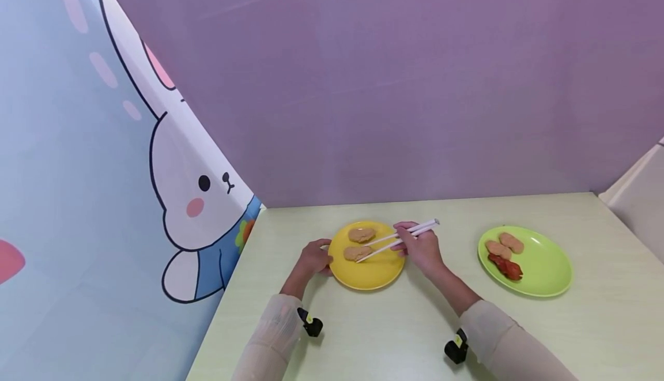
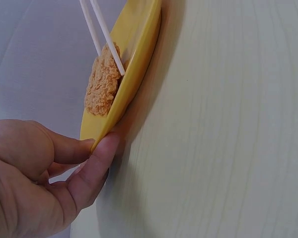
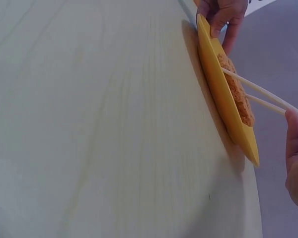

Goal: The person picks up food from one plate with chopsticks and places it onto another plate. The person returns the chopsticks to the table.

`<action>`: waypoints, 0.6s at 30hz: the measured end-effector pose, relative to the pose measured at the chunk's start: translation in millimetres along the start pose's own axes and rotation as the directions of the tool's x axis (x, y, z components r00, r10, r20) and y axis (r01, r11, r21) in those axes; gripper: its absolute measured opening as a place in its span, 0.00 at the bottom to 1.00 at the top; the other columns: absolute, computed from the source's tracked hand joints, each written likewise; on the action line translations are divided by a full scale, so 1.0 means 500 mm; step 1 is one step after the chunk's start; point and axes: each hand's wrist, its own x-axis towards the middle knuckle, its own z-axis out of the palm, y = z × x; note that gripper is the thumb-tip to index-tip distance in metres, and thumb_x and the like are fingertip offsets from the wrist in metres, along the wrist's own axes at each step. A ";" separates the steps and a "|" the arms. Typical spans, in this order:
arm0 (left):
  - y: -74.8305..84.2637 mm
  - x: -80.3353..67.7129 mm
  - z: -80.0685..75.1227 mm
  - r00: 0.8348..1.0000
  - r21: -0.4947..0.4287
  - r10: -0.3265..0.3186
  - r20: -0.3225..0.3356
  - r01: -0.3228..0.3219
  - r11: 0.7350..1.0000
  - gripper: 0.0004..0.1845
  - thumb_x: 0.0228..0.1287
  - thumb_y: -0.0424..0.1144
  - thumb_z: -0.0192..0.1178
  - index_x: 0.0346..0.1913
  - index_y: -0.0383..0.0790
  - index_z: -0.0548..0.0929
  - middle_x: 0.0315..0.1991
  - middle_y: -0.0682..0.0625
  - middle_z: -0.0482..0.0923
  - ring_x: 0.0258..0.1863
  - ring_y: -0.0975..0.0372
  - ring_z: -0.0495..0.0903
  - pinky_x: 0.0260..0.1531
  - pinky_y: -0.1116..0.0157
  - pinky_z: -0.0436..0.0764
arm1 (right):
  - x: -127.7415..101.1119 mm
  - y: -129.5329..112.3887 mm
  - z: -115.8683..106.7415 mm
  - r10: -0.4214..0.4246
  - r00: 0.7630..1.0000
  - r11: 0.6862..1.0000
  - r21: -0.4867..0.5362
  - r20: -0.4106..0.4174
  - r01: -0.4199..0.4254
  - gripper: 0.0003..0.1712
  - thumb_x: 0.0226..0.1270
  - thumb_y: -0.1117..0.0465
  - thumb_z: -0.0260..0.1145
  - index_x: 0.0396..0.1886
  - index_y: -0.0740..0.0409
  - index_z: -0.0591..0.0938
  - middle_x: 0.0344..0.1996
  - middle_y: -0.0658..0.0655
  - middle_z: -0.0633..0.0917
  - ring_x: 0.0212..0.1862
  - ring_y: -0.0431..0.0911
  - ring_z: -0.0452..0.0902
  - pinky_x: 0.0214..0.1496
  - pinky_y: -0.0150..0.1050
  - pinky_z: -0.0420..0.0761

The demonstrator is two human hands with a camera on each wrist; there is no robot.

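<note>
your left hand [image 1: 313, 259] sits at the left edge of the yellow plate [image 1: 369, 276] — in the left wrist view the thumb and a finger pinch the plate's rim, thumb pad flat against the underside edge, the other fingers curled back into the palm. the plate rests flat on the pale green surface [image 1: 394, 329].

your right hand [image 1: 422, 249] is just right of the same plate, fingers curled round a pair of pale chopsticks [image 1: 399, 239]. the sticks run down and to the left from your hand over the plate, their tips at the nearer breaded cutlet [image 1: 357, 252]. the left wrist view shows the two tips either side of that piece's edge, touching its crumb; whether they truly clamp it you cannot tell from here. a second breaded cutlet [image 1: 361, 234] lies just behind it on the plate, apart from the sticks.

well off to your right on the surface stands a green plate [image 1: 544, 266] with two more breaded pieces [image 1: 505, 246] side by side and a red strip of food [image 1: 505, 267] touching them at the near side.

a purple backdrop [image 1: 415, 81] closes the far edge — a rabbit-print curtain [image 1: 181, 196] hangs on the left. small black wrist cameras [image 1: 311, 322] sit at both sleeve cuffs.
</note>
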 end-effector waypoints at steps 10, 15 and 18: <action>0.003 -0.002 -0.001 1.000 0.018 -0.004 -0.013 0.004 1.000 0.28 0.64 0.27 0.61 0.68 0.43 0.77 0.48 0.41 0.87 0.25 0.63 0.86 0.26 0.67 0.86 | -0.005 0.001 0.000 0.015 1.000 0.997 0.074 -0.020 -0.014 0.19 0.75 0.58 0.64 0.55 0.68 0.84 0.43 0.70 0.88 0.28 0.44 0.89 0.31 0.40 0.90; 0.005 -0.003 -0.001 1.000 0.007 -0.011 -0.015 0.011 1.000 0.29 0.63 0.27 0.61 0.68 0.43 0.77 0.48 0.40 0.87 0.26 0.62 0.87 0.26 0.68 0.87 | -0.011 -0.005 -0.004 0.038 0.999 0.994 0.106 -0.027 -0.035 0.20 0.75 0.58 0.64 0.57 0.69 0.83 0.40 0.64 0.90 0.29 0.44 0.90 0.32 0.40 0.90; 0.006 -0.006 -0.003 1.000 0.000 -0.012 -0.012 0.012 1.000 0.29 0.63 0.26 0.60 0.68 0.43 0.77 0.48 0.40 0.87 0.25 0.62 0.87 0.26 0.68 0.87 | -0.014 -0.005 -0.008 0.046 0.998 0.992 0.117 -0.032 -0.042 0.21 0.75 0.58 0.63 0.58 0.70 0.82 0.41 0.64 0.90 0.29 0.43 0.90 0.32 0.38 0.90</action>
